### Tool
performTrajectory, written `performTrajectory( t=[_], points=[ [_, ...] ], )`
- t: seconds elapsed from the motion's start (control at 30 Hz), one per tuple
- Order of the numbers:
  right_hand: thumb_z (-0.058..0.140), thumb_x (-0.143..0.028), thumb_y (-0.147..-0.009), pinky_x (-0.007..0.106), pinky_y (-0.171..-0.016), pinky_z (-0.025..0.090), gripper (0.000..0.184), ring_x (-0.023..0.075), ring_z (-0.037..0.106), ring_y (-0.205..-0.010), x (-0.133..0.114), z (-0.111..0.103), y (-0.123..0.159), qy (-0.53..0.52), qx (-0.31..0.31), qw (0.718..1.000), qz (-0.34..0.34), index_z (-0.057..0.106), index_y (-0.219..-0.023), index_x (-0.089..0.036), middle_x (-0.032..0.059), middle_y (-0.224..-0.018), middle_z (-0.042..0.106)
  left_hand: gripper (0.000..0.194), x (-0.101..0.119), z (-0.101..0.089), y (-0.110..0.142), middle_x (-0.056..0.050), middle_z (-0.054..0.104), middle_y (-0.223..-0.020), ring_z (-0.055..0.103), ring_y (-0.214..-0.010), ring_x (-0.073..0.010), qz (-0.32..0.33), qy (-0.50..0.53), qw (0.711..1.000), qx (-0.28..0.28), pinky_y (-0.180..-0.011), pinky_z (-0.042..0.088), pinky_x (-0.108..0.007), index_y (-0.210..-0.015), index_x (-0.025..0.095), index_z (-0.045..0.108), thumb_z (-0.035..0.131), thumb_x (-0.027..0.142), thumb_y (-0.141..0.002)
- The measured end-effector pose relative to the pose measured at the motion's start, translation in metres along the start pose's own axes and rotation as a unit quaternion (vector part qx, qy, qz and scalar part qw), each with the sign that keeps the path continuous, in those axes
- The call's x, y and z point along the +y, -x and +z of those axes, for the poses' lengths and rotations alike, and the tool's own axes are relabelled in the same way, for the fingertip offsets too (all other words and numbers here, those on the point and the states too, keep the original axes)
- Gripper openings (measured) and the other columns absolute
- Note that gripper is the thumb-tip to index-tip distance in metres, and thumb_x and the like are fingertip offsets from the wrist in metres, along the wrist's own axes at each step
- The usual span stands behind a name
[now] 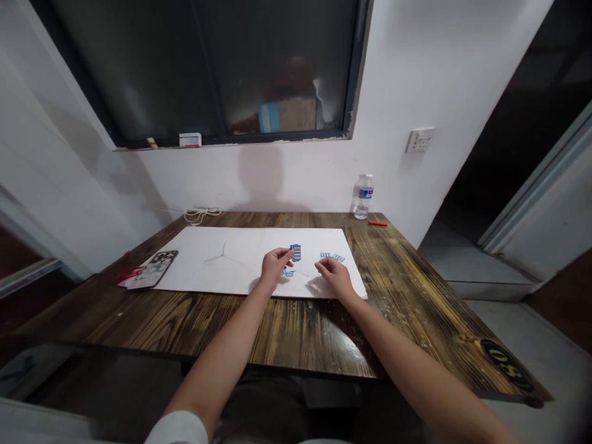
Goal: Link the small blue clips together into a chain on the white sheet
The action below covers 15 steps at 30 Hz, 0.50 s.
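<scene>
The fingers [285, 253] of the left hand [274, 267] were closed in a pinch on the left edge of a small blue-and-grey piece [296, 253], holding it up over the white sheet [259, 237] on the counter [185, 320]. The right hand [337, 279] was apart from it, at about 4 o'clock from the piece, its thumb and forefinger bent close together; whether anything thin lay between them could not be told.

With the held piece as the middle of the dial, two flat blue pieces [332, 256] lay on the sheet at 3 o'clock, just beyond the right hand, and another blue piece [289, 273] lay between 6 and 7 o'clock, partly hidden by the left hand. Thin dark lines [222, 254] forked on the sheet at 9 o'clock. A clear bottle [363, 198] stood between 1 and 2 o'clock, with a red stick [378, 224] at 2.

The handling seemed to call for a light pinch at the very edge, since the piece looked thin and likely to bend. Steadying its 3 o'clock edge with the right fingertips would probably have kept it from twisting, and low wrists would have helped avoid brushing the loose pieces.
</scene>
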State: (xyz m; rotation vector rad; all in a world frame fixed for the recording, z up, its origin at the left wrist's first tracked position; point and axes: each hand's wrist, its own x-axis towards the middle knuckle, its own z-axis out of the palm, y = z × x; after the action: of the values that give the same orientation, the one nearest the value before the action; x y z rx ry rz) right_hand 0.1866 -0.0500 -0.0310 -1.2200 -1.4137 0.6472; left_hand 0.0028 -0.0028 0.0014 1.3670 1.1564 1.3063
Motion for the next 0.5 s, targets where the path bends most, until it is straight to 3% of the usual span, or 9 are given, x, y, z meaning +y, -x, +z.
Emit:
performTrajectory(
  t=[0.1, 0.23, 0.37, 0.5],
  points=[
    [0.055, -0.04, -0.08, 0.028, -0.062, 0.04, 0.021, 0.0163, 0.054, -0.064, -0.001, -0.001, -0.004, 0.058, -0.013, 0.998, -0.014, 0.06, -0.074, -0.02, 0.0016, -0.073, 0.063, 0.037, 0.003, -0.003, 0.0, -0.003, 0.067, -0.068, 0.06, -0.053, -0.0119, -0.006, 0.009, 1.0, 0.02, -0.051, 0.038, -0.022, -0.08, 0.017, 0.069, 0.073, 0.048, -0.061],
    [0.057, -0.03, -0.08, 0.029, -0.069, 0.041, 0.013, 0.0172, 0.057, -0.073, -0.004, 0.001, -0.01, 0.188, -0.083, 0.977, -0.054, 0.064, -0.084, -0.019, 0.0042, -0.085, 0.066, 0.036, 0.006, -0.005, 0.0, -0.002, 0.067, -0.069, 0.061, -0.055, -0.0121, -0.011, 0.015, 0.999, 0.03, -0.053, 0.039, -0.022, -0.081, 0.017, 0.069, 0.073, 0.047, -0.062],
    [0.057, -0.025, -0.083, 0.029, -0.079, 0.04, 0.017, 0.0209, 0.057, -0.091, -0.011, 0.005, -0.014, 0.324, -0.151, 0.926, -0.118, 0.067, -0.094, -0.018, 0.0087, -0.096, 0.066, 0.036, 0.007, -0.006, 0.001, -0.004, 0.068, -0.07, 0.06, -0.054, -0.012, -0.01, 0.021, 0.999, 0.034, -0.052, 0.038, -0.021, -0.081, 0.016, 0.069, 0.074, 0.046, -0.061],
    [0.055, -0.023, -0.084, 0.029, -0.081, 0.038, 0.025, 0.0222, 0.057, -0.096, -0.025, 0.012, -0.017, 0.43, -0.225, 0.862, -0.144, 0.064, -0.107, -0.018, 0.0107, -0.105, 0.065, 0.037, 0.009, -0.006, 0.001, -0.004, 0.068, -0.071, 0.061, -0.054, -0.012, -0.006, 0.023, 0.999, 0.038, -0.052, 0.038, -0.021, -0.081, 0.016, 0.068, 0.074, 0.047, -0.061]
  ],
)
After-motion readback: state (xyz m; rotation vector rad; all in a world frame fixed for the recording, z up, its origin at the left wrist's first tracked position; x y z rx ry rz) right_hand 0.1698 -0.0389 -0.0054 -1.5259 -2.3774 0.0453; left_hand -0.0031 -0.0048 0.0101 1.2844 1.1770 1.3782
